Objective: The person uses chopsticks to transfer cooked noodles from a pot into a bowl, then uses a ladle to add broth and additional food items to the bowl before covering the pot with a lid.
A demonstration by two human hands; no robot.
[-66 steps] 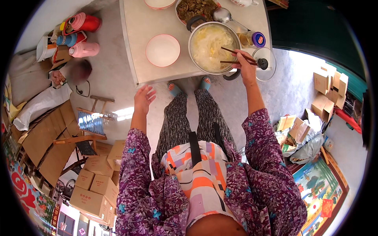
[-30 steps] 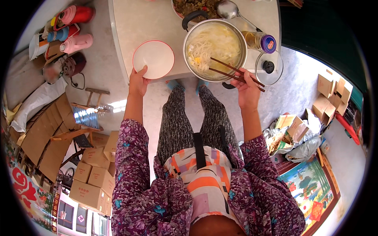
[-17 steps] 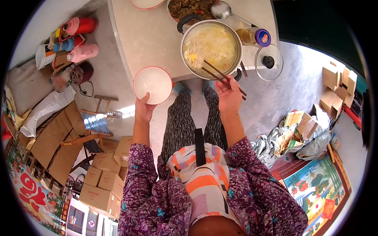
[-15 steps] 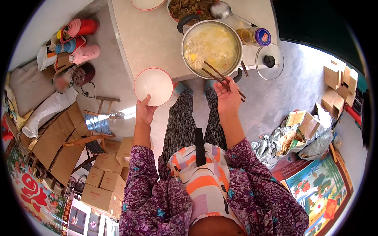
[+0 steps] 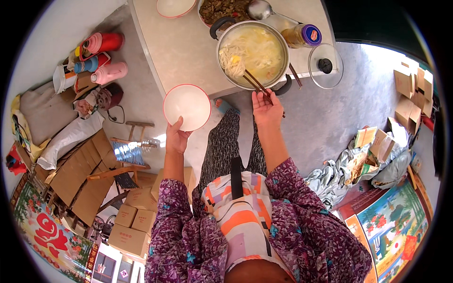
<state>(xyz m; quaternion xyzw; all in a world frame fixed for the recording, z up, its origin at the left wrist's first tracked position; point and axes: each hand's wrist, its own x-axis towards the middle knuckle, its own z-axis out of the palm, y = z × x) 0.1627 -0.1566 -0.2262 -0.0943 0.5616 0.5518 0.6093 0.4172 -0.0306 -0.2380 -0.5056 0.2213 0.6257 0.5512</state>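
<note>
My left hand [image 5: 178, 137] grips a white bowl [image 5: 187, 106] with a red rim, thumb over its near edge; nothing shows inside it. A pair of brown chopsticks [image 5: 256, 82] is held in my right hand [image 5: 267, 109], just below the pot. Their tips reach over the near rim into the noodles [image 5: 232, 62]. The metal pot [image 5: 218, 53] has dark handles and stands at the table's near edge, full of noodles in yellowish broth with egg pieces. Beside its right handle, another pair of chopsticks [image 5: 295, 75] sticks out past the table edge.
On the table [image 5: 170, 52] are a second bowl [image 5: 175, 6], a dish of dark stew [image 5: 222, 10], a ladle [image 5: 260, 9], a purple-lidded jar [image 5: 302, 36] and a glass lid [image 5: 325, 66] overhanging the right edge. Thermos flasks [image 5: 106, 42] and a small chair [image 5: 127, 151] stand left.
The chopstick tips remain in the noodles while my right hand has turned and shifted slightly left. The bowl in my left hand sits slightly lower in view. The whole view has shifted a little.
</note>
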